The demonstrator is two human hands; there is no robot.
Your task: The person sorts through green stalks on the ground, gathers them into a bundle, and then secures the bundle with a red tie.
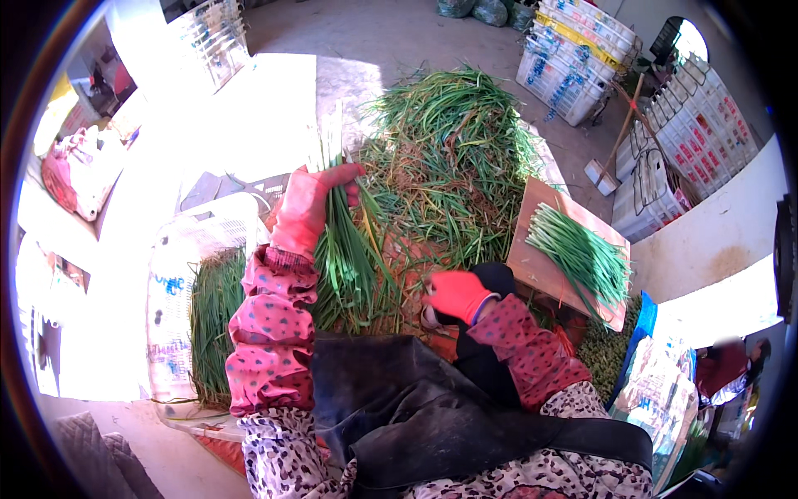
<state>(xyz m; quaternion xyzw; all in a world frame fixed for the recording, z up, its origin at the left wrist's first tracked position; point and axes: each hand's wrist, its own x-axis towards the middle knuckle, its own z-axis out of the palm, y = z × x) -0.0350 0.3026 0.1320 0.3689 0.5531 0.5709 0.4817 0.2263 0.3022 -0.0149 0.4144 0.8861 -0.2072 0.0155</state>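
My left hand, in a red glove, is wrapped round a bunch of garlic chives. Their pale stem ends stick up above the fist, and the green leaves hang down over the pile below. My right hand, also red-gloved, hovers above my lap near my dark trouser leg. Its fingers are curled, and what they may hold is hidden. Straight ahead lies a large heap of loose chives and dry trimmings. To the right, a tidy bundle of chives rests on a wooden board.
A white plastic crate with more chives stands at my left. Stacked white crates stand at the far right, with a broom by further crates. A black apron covers my lap.
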